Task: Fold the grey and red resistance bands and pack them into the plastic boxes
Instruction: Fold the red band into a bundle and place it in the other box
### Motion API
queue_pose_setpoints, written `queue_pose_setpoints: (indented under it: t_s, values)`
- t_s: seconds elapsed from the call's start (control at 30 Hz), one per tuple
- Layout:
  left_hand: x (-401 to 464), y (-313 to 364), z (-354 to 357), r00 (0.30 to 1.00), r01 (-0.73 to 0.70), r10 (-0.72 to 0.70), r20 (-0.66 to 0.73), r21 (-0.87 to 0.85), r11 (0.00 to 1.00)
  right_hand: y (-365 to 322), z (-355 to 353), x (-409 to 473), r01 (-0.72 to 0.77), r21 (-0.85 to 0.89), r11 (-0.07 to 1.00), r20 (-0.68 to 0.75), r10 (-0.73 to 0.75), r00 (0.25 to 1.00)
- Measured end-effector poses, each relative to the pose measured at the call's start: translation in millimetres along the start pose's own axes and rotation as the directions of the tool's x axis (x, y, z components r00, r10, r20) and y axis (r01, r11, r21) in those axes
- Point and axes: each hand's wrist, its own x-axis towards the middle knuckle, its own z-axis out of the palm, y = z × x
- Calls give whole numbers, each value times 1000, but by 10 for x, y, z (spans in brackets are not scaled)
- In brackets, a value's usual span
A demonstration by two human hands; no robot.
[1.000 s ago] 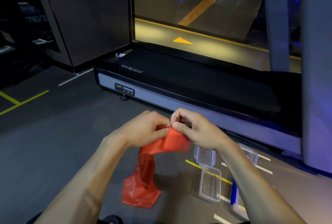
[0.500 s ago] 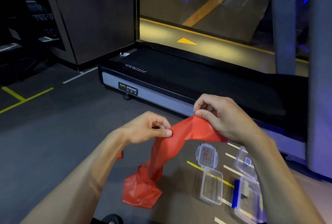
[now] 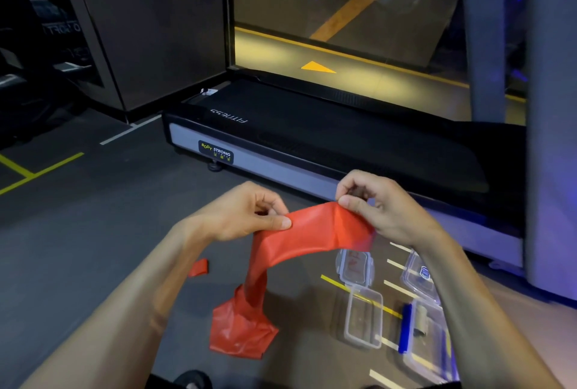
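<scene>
Holding the red band [image 3: 312, 232] at chest height, you pinch it with both hands: your left hand [image 3: 246, 217] nips one edge between thumb and forefinger, and your right hand [image 3: 384, 210] curls its fingertips over the top edge further along. The short span between your hands is taut; the rest hangs down and lies crumpled on the floor [image 3: 93, 248].

Risks noted:
- The trailing heap is twisted and bunched. If you fold on without straightening it, the layers are likely to build unevenly and the bundle may be too bulky for a box.
- Both grips are light fingertip pinches on smooth, stretchy material. Pull too hard and an edge could slip free, undoing the fold.
- The open clear box [image 3: 363, 316] sits on the floor just beside the hanging tail, with its lid [image 3: 356, 267] behind it. A swing of the tail could knock either aside.

A second box [image 3: 427, 335] lies nearer your right forearm. No grey band is identifiable in view.
</scene>
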Motion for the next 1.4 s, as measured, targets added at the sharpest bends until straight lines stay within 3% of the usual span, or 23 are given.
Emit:
queue_pose_setpoints:
  t_s: [0.07,0.13,0.2,0.37,0.6,0.73,0.87,0.93,1.03,1.1,1.23,1.4]
  values:
    - [-9,-24,-35,999,32,-32,0,169,985,-3,20,-6,15,91,996,35,-18,999]
    - [-19,-45,-41,997,76,-66,-39,440,895,-39,56,-7,-1,158,987,71,-11,997]
    - [-14,-41,-11,995,98,-80,-56,543,834,-73,116,9,7,156,988,91,-22,996]
    - [30,10,49,997,66,-33,-71,521,851,-144,268,47,21,133,991,90,-33,995]
    - [-23,117,105,992,-124,120,32,259,958,-176,521,101,131,139,982,136,-150,979]
    - [-69,159,121,985,-172,175,12,237,956,-193,517,89,71,290,954,145,-118,982]
    - [-118,183,123,970,-197,230,-86,282,939,-211,449,80,11,227,974,164,-49,985]
    - [-121,167,106,977,-185,204,-66,220,958,-241,407,75,18,145,989,125,-36,992]
    - [-127,117,86,992,-93,92,83,5,996,-358,298,77,80,53,995,59,-83,995]
    - [-128,69,64,989,-58,59,137,-14,998,-402,212,76,108,33,994,43,-110,993]
    - [-120,14,-6,997,-14,17,75,-31,999,-324,121,67,103,-59,993,39,-101,994]
    - [-103,58,2,997,-74,73,-13,-77,994,-228,93,45,69,-97,993,19,-68,998]
